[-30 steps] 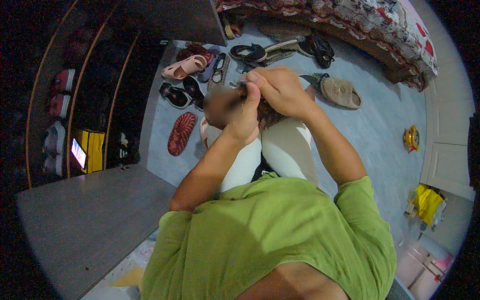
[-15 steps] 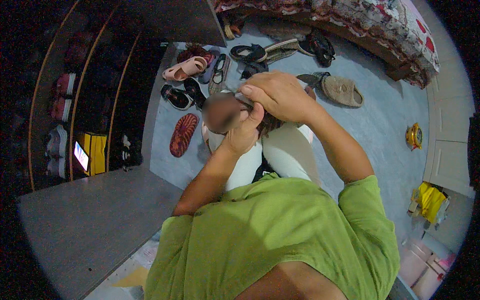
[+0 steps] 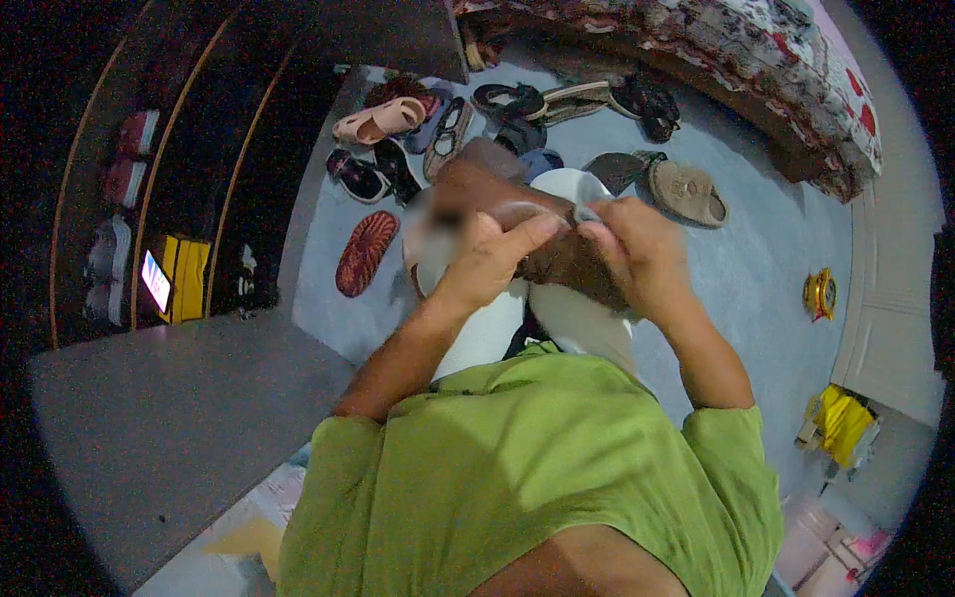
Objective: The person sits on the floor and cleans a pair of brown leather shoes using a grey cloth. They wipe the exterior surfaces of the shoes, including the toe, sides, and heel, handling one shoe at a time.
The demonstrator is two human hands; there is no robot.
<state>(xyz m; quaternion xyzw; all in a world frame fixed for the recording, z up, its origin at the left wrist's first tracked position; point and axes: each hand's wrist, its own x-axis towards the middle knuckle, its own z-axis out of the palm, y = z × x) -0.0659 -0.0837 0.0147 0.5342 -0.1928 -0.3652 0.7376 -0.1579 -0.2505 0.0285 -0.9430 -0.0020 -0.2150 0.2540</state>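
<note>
Above my knees, in white trousers, I hold what looks like a brown boot, smooth and lying across my lap. My left hand is closed round its left side, thumb stretched along the upper surface. Round its right part closes my right hand, thumb and fingers pinching near a small grey patch at an edge. A blurred spot hides part of the item's left end, and the palms cover other parts of it.
Several slippers and sandals lie on the grey floor, among them a pink sandal, a red-brown slipper and a fuzzy beige slipper. Left stands a shoe cabinet holding a lit screen. A draped bed is at the back right.
The boot has turned, so its smooth brown side now shows. My right hand has moved right and down, away from my left hand, taking a new grip on the right part.
</note>
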